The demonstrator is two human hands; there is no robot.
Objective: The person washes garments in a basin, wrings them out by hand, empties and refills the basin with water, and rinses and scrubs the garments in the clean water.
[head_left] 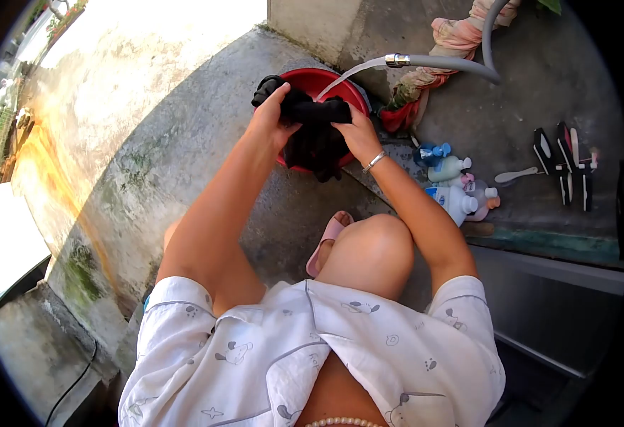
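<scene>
Black cloth (317,142) hangs bunched between your hands, over a red basin (356,92). Your left hand (275,115) is closed on its left end; your right hand (357,132), fingers curled in, grips the right. Beyond your right hand, a grey hose (443,63) runs water toward the basin. Right of that hand, nearer you: plastic bottles (457,201).

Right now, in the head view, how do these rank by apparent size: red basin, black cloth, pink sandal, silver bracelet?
1. Red basin and black cloth: too alike to rank; the cloth hides part of the basin.
2. Pink sandal.
3. Silver bracelet, clearly smallest.
</scene>
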